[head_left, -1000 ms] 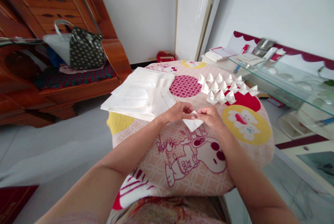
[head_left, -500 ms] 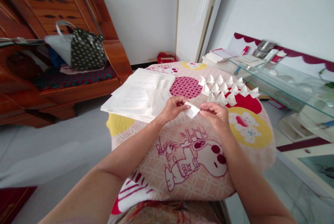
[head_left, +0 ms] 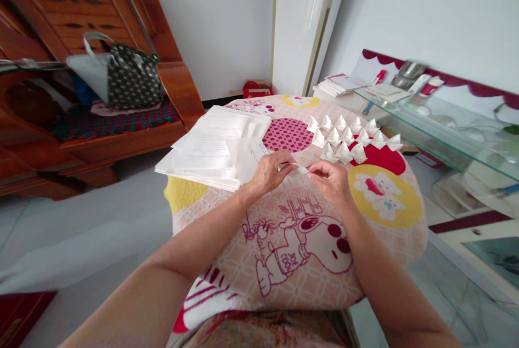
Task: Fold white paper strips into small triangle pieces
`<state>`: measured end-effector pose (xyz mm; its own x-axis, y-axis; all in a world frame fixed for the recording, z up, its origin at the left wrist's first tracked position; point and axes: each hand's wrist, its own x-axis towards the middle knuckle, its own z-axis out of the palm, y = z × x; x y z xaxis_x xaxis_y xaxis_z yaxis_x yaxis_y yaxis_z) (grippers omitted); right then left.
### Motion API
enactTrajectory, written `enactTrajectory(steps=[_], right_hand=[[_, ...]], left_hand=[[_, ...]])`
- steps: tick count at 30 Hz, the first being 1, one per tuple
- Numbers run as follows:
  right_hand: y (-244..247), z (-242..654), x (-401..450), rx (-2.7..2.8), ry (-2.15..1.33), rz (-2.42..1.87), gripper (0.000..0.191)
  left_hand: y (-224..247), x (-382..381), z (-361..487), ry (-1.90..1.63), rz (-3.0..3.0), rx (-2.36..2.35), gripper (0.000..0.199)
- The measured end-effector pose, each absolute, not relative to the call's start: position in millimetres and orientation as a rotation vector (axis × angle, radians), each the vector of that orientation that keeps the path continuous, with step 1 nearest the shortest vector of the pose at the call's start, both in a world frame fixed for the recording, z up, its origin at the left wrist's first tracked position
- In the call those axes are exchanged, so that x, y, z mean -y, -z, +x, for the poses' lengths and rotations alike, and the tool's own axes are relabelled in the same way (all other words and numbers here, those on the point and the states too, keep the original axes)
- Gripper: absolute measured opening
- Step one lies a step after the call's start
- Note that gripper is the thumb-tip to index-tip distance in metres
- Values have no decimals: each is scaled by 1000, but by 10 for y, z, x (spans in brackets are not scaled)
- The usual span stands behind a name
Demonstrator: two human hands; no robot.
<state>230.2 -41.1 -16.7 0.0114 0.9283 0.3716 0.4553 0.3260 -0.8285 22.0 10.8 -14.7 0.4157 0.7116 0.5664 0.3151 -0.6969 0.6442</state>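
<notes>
Between my two hands is a small folded piece of white paper (head_left: 300,167), seen nearly edge-on. My left hand (head_left: 267,174) pinches its left end, the fingers curled and partly hiding it. The thumb and fingertips of my right hand (head_left: 331,176) close on its right end. To the left of my left hand lies a stack of white paper sheets (head_left: 206,142), the upper ones with faint print. Beyond my right hand, several folded white paper boats (head_left: 343,136) with pointed peaks stand in rows on the patterned tablecloth (head_left: 259,202).
A glass shelf (head_left: 446,132) with cups and a metal container borders the table on the right. Papers (head_left: 338,84) are piled at its far end. On the left stands a wooden bench (head_left: 178,88) with a dotted bag (head_left: 133,75). A white floor-standing unit (head_left: 298,29) is behind.
The folded paper has tilted from showing its flat face to nearly edge-on. Both hands have turned slightly around it and stay close together. The boats and the stack remain in place.
</notes>
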Motion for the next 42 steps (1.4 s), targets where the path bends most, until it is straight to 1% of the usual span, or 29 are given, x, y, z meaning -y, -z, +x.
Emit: enactTrajectory(steps=[6, 10, 13, 17, 19, 22, 25, 29, 35, 42], right_hand=[[199, 2268, 393, 1596, -602, -1365, 11], [168, 2220, 396, 1662, -420, -1399, 2], [159, 2191, 391, 1715, -344, -1426, 6], [178, 2195, 379, 1706, -390, -1452, 6], [181, 2210, 378, 1637, -484, -1417, 7], [157, 2225, 384, 1471, -673, -1344, 17], [106, 2204, 403, 1389, -782, -1294, 24], [26, 2138, 449, 1428, -729, -1275, 21], [-3, 2105, 496, 1425, -658, -1254, 18], [40, 2124, 499, 1416, -618, -1269, 24]], left_hand=[[152, -73, 238, -1157, 2381, -897, 14], [140, -57, 239, -1155, 2395, -901, 14], [140, -53, 239, -1170, 2394, -885, 13], [130, -53, 243, -1140, 2366, -916, 13], [125, -66, 246, -1147, 2306, -940, 14], [143, -113, 245, -1228, 2102, -949, 18], [184, -169, 247, -1270, 1831, -861, 29], [214, -194, 269, -1241, 1606, -665, 44], [198, -182, 281, -1205, 1478, -561, 42], [197, -190, 272, -1177, 1440, -572, 44]])
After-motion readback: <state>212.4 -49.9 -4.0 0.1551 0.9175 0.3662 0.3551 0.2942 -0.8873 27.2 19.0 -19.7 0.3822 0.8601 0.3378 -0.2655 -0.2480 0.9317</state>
